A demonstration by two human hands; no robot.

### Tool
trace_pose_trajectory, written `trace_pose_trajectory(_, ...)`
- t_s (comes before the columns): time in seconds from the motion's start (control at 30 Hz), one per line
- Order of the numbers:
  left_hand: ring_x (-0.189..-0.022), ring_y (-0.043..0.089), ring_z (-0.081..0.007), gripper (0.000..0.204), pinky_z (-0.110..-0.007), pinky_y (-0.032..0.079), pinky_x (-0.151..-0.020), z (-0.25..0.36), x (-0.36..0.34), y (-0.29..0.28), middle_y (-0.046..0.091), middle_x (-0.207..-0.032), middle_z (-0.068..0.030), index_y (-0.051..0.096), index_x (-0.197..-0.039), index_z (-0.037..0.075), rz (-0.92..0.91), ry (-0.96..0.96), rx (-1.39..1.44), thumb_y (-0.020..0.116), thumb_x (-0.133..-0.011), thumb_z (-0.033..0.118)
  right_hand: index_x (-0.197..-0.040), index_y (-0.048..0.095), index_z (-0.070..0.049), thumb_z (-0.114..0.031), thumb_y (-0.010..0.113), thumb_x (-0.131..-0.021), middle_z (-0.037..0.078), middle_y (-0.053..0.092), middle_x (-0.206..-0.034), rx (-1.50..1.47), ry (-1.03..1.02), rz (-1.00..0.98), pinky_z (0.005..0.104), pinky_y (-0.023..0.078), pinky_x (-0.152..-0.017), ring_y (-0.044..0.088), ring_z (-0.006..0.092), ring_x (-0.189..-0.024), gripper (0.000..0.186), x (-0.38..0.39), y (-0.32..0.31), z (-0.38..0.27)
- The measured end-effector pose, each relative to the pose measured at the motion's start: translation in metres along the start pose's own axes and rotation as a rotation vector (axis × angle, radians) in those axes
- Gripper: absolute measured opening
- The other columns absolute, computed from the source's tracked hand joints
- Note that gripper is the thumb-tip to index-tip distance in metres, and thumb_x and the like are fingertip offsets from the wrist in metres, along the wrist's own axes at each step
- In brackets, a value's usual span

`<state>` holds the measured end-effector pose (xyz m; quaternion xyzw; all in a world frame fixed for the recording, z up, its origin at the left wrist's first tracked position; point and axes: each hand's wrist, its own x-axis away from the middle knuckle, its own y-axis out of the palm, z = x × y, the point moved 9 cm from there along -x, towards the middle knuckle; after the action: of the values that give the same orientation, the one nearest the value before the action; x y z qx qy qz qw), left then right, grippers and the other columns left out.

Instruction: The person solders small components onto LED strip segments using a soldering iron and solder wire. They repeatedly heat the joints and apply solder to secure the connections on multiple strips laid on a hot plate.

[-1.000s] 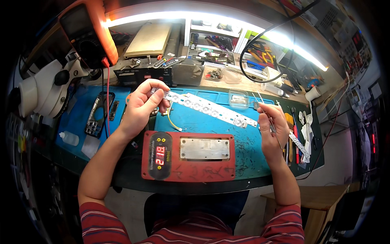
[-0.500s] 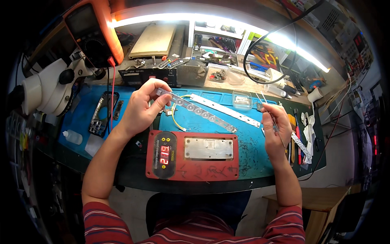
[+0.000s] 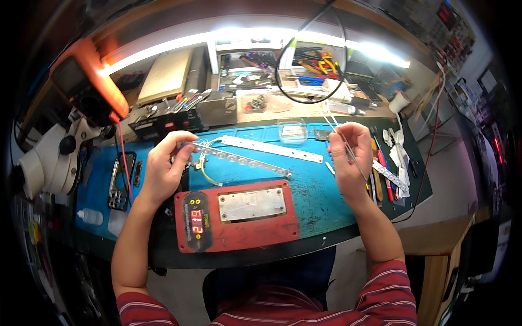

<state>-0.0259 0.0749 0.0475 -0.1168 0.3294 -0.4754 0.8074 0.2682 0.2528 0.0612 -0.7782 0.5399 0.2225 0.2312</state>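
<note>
Clear strip (image 3: 242, 160) in left hand (image 3: 166, 164)

Glaring light strip (image 3: 250, 34), bent edges, black corners

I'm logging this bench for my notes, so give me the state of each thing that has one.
Left hand: pinching one end of the lens strip.
Lens strip: held, slanting.
Right hand: closed on the tweezers.
Tweezers: held, tips clear of the lens strip.
White strip: lying on the blue mat.
Red heating plate: display lit.
Light bar: lit.
</note>
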Motion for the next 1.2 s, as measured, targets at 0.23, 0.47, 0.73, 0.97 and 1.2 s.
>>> trace_pose_trajectory(0.23,-0.070,0.058,-0.0073,0.016,-0.022,0.047,-0.063,-0.010,0.003,0.004,0.063,-0.081,-0.0028,0.061,-0.114,0.002,-0.003,-0.053,0.095,0.056,-0.098,0.006,-0.104,0.065,-0.001,-0.011,0.069,-0.092,0.002,0.063,-0.081,0.059,-0.034,0.037,0.0229,0.045,-0.058,0.054,0.0060,-0.065,0.016,-0.004,-0.005,0.001)
trace_pose_trajectory(0.47,-0.071,0.057,-0.0060,0.017,-0.021,0.045,-0.062,-0.013,0.003,0.006,0.061,-0.081,-0.0004,0.060,-0.114,0.000,0.012,-0.070,0.144,0.055,-0.100,0.008,-0.094,0.067,-0.001,-0.024,0.066,-0.096,0.000,0.059,-0.073,0.069,0.042,0.144,0.0226,0.042,-0.055,0.051,0.0050,-0.060,0.023,-0.015,-0.040,0.007)
trace_pose_trajectory(0.73,-0.066,0.059,-0.0089,0.019,-0.024,0.047,-0.059,0.002,0.003,0.006,0.062,-0.076,-0.0045,0.060,-0.114,0.000,0.002,0.036,-0.164,0.056,-0.100,0.012,-0.104,0.067,-0.001,-0.019,0.061,-0.098,0.003,0.062,-0.080,0.058,-0.052,0.193,0.0223,0.046,-0.054,0.056,0.0059,-0.063,0.020,-0.021,-0.042,0.000)
trace_pose_trajectory(0.97,-0.062,0.057,-0.0099,0.016,-0.024,0.045,-0.056,-0.008,0.002,0.006,0.060,-0.070,-0.0046,0.060,-0.104,-0.001,-0.050,-0.021,-0.168,0.058,-0.099,0.014,-0.105,0.064,-0.002,-0.018,0.057,-0.100,0.005,0.063,-0.086,-0.025,0.010,0.274,0.0232,0.046,-0.058,0.056,0.0071,-0.070,0.018,-0.024,-0.053,0.012)
trace_pose_trajectory(1.2,-0.061,0.057,-0.0130,0.015,-0.027,0.044,-0.056,0.007,0.001,0.006,0.060,-0.070,-0.0075,0.063,-0.100,0.000,-0.024,0.026,-0.268,0.062,-0.096,0.014,-0.099,0.065,-0.005,-0.003,0.053,-0.094,0.004,0.057,-0.081,0.299,-0.208,0.216,0.0268,0.045,-0.061,0.055,0.0111,-0.068,0.013,-0.031,-0.055,-0.007)
